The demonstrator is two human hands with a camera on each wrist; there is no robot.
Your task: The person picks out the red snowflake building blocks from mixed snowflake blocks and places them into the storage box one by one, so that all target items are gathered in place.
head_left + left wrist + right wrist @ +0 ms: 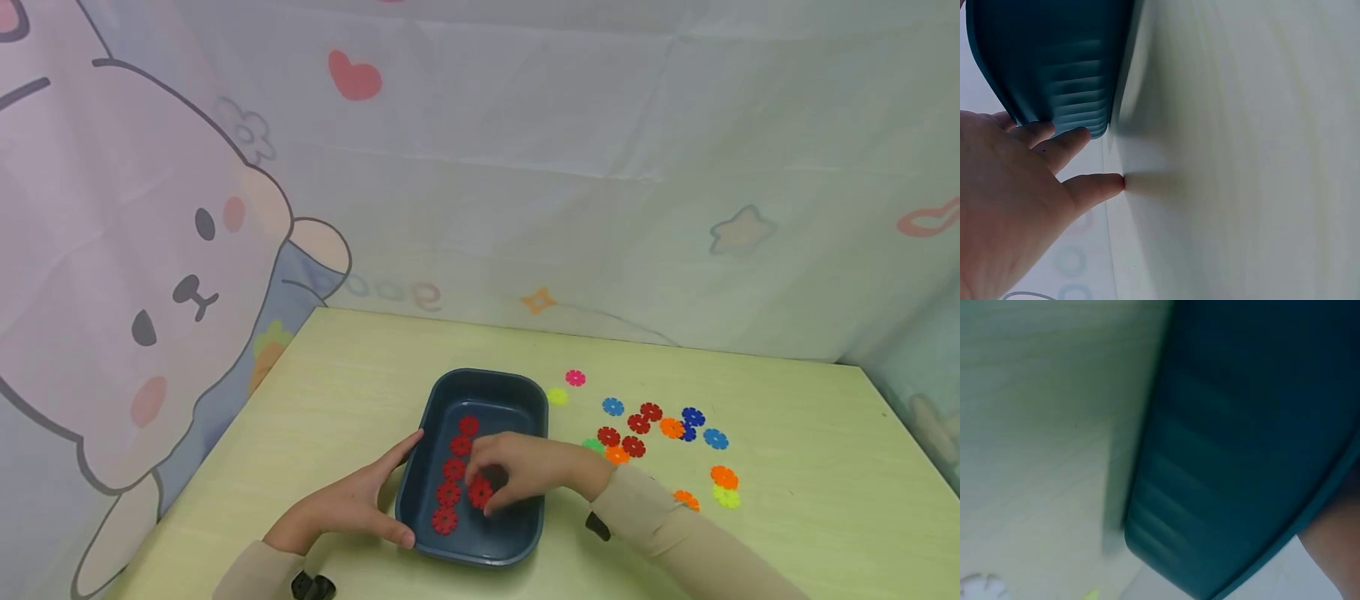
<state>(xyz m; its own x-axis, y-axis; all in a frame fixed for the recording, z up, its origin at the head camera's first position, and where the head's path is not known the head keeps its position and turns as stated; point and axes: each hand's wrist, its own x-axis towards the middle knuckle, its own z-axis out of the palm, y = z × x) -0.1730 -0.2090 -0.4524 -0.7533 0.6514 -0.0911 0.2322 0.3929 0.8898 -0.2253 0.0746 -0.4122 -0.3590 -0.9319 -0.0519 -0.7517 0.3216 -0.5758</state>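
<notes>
A dark blue rectangular tray (pixel 471 548) with rounded corners stands on the table. My left hand (pixel 345 504) rests against its left side, fingers spread and fairly straight, thumb near the front corner; the left wrist view shows these fingers (pixel 1063 149) along the tray's outer wall (pixel 1079 81). Reaching over the right rim, my right hand (pixel 517 467) pinches a red flower-shaped plastic disc (pixel 480 493) low inside the tray. Left of it, several red discs (pixel 448 493) form a column on the tray floor. The right wrist view shows mostly the tray's outer wall (pixel 1210 456); the fingers are hidden there.
Right of the tray lie scattered flower discs: dark red (pixel 633 447), orange (pixel 723 477), blue (pixel 716 439), yellow (pixel 557 397) and pink (pixel 575 378). Some overlap. My right forearm (pixel 675 533) crosses beside them. A printed cloth (pixel 525 167) hangs behind the table (pixel 810 433).
</notes>
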